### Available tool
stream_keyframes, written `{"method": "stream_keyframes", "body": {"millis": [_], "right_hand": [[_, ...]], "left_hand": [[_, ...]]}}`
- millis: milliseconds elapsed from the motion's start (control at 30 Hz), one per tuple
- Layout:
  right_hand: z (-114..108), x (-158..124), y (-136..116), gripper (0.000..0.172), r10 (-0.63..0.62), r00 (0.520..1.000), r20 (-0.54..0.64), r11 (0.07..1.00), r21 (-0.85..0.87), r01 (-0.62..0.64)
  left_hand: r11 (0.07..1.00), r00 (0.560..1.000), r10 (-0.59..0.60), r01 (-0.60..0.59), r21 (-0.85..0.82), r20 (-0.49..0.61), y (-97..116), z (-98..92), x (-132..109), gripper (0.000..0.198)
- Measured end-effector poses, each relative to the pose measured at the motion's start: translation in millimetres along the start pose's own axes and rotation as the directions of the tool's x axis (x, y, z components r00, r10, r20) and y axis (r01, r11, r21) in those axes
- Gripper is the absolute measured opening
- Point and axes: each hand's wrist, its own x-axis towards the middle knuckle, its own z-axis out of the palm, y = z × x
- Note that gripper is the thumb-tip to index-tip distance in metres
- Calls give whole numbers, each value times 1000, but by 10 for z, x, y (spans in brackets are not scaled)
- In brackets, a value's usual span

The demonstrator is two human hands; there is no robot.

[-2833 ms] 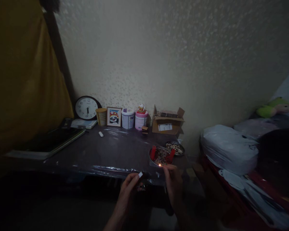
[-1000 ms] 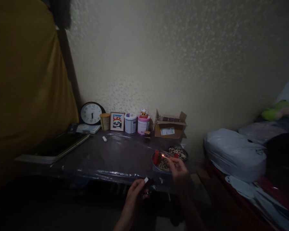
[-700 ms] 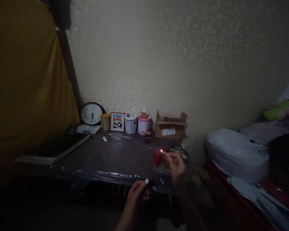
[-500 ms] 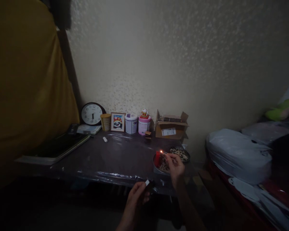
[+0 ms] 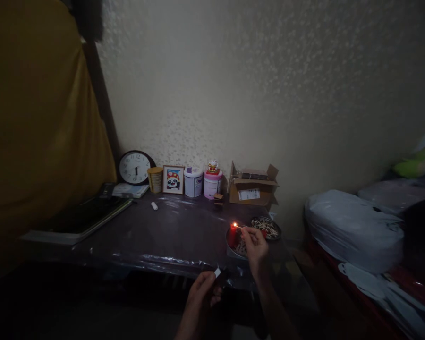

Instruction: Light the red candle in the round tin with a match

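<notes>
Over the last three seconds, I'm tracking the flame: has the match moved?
Yes. The match went from the near rim of the dish up to the left red candle.

Dark table [image 5: 170, 233] with dish [image 5: 230, 247], clock [image 5: 134, 167], tins [image 5: 193, 182]

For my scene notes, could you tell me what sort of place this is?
Probably a dim bedroom: a desk with clock and panda picture, and a plush toy behind a white bundle.

Dim bedroom: cluttered desk [image 5: 170, 231], bedding [image 5: 350, 226]
</notes>
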Motion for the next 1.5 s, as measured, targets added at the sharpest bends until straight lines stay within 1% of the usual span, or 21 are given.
{"method": "stream_keyframes", "body": {"millis": [133,300,367,700,833,933,1067,1200,1333,1500], "right_hand": [[4,30,42,28,5,1000,1,1000,5,-5],[2,47,70,29,3,1000,4,1000,3,-3],[3,44,68,29,0,1000,2,1000,-1,0],[18,64,88,31,0,1000,-17,1000,-3,0],[20,55,81,30,4,1000,-13,1000,-3,-4],[8,34,47,30,2,1000,-7,1000,-11,-2],[-3,13,-1,30,1,1000,-4,1000,-19,-1],[-3,10,-18,29,-4,1000,-1,1000,-15,4],[-7,9,-21,29,-12,1000,-5,1000,-19,12],[-13,11,-21,30,-14,1000,-13,1000,-24,14]], "left_hand": [[1000,1000,-20,20,13,-20,63,55,-53,29],[1000,1000,-26,26,8,-6,107,93,-91,28],[1000,1000,-22,22,-3,-20,101,89,-90,28],[999,1000,-15,15,-30,3,45,31,-42,26],[1000,999,-31,31,-8,-9,64,43,-64,27],[1000,1000,-17,17,3,-7,70,50,-75,26],[1000,1000,-20,20,20,0,56,32,-66,26],[999,999,-27,27,37,-20,52,16,-49,30],[1000,1000,-17,17,23,1,72,29,-63,28],[999,999,-23,24,43,-37,79,45,-70,31]]}}
